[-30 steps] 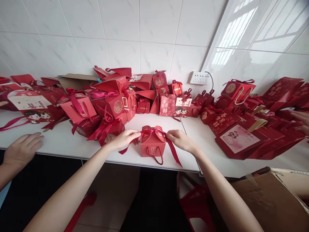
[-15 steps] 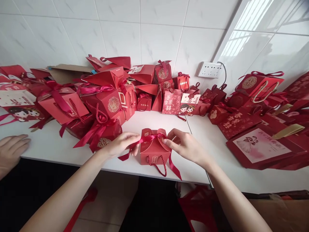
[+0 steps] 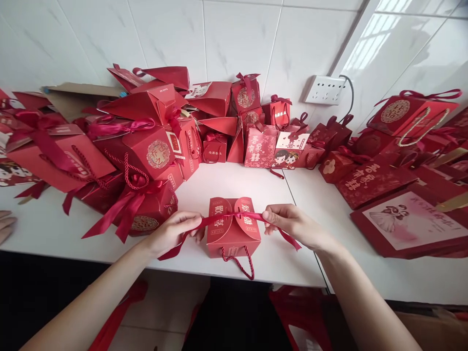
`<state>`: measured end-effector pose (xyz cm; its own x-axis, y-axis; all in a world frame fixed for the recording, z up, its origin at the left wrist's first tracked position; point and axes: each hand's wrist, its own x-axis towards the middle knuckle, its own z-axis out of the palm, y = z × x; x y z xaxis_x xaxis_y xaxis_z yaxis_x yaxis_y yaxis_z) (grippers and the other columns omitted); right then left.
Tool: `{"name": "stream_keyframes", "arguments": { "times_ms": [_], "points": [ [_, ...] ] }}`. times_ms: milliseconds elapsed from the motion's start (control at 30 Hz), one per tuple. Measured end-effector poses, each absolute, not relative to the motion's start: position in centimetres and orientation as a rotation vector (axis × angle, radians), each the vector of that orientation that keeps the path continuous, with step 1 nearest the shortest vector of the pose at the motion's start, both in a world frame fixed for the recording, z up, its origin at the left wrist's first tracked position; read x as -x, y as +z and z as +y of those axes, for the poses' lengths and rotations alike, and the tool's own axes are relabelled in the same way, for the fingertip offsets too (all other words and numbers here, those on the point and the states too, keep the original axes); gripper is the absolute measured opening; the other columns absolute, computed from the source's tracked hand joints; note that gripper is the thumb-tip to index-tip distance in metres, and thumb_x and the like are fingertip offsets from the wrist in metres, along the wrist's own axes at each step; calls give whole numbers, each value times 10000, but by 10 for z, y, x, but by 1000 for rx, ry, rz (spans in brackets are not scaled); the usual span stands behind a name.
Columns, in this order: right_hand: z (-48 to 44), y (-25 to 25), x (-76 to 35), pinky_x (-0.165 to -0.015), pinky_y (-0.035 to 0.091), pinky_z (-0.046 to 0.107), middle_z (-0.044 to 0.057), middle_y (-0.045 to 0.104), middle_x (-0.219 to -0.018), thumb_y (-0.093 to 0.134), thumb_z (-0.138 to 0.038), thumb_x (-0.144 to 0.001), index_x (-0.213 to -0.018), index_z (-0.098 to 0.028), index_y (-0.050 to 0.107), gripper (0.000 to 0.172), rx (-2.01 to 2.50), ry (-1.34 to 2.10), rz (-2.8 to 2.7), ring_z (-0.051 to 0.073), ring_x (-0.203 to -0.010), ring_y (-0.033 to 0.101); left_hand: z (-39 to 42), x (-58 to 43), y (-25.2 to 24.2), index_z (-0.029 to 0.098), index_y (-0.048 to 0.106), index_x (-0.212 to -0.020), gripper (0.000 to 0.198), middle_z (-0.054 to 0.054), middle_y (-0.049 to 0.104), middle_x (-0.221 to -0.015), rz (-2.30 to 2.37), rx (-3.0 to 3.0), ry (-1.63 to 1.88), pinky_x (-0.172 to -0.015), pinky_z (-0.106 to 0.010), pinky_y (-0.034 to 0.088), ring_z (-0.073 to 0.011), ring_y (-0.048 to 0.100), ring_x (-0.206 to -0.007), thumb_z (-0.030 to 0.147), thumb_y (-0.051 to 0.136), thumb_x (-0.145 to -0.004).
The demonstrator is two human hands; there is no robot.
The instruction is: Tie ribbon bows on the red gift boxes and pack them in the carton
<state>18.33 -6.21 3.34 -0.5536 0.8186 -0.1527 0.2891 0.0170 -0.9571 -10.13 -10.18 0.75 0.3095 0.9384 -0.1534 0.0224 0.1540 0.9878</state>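
Observation:
A small red gift box (image 3: 234,239) with gold lettering stands upright on the white table in front of me. Its curved top flaps are folded over, and a twisted red cord handle (image 3: 239,265) hangs down its front. A dark red ribbon (image 3: 234,214) runs across the top through slots in the flaps. My left hand (image 3: 179,231) pinches the ribbon left of the box, with a tail drooping below. On the right, my right hand (image 3: 287,222) pinches the other side, its tail trailing below the fingers. Between both hands the ribbon is stretched nearly straight.
Piled red gift boxes (image 3: 153,151) with bows fill the left. More boxes and bags (image 3: 261,146) line the tiled wall, and another pile (image 3: 398,214) lies at right. A power strip (image 3: 325,90) is on the wall. Another person's hand (image 3: 5,226) rests at the left edge.
Both hands have moved apart, drawing the ribbon out straight across the box top. The flaps now show more fully. The view has shifted slightly closer.

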Motion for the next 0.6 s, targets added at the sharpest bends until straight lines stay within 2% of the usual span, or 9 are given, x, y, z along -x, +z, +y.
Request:
{"name": "stream_keyframes", "arguments": {
  "times_ms": [233, 400, 533, 600],
  "points": [
    [-53, 19, -192, -525, 370, 241, 8, 550, -555, 656, -615, -696, -588, -175, 594, 458, 1087, 1655, -1867, 108, -525, 466, -100, 114, 2, 169, 571, -589, 447, -23, 559, -589, 1104, -1556, 686, -580, -241, 381, -143, 490, -571, 536, 497, -832],
    [-51, 19, -194, -517, 374, 226, -4, 554, -563, 678, -529, -727, -660, -161, 635, 376, 969, 1757, -1863, 90, -505, 442, -97, 113, 11, 171, 592, -603, 454, -39, 583, -617, 1099, -1597, 591, -609, -245, 386, -163, 512, -613, 556, 489, -820],
    [-59, 32, -195, -561, 425, 243, 17, 600, -637, 666, -453, -774, -680, -173, 650, 295, 811, 1705, -1827, 106, -560, 493, -103, 114, 15, 180, 519, -543, 427, -52, 583, -642, 1052, -1515, 650, -628, -260, 377, -177, 520, -653, 504, 505, -821],
    [-64, 41, -191, -637, 478, 285, 50, 650, -788, 684, -420, -765, -671, -192, 673, 247, 709, 1628, -1802, 154, -702, 578, -108, 113, 15, 182, 454, -498, 434, -39, 519, -598, 1048, -1459, 690, -584, -262, 353, -160, 464, -602, 490, 533, -793]
  ]
}}
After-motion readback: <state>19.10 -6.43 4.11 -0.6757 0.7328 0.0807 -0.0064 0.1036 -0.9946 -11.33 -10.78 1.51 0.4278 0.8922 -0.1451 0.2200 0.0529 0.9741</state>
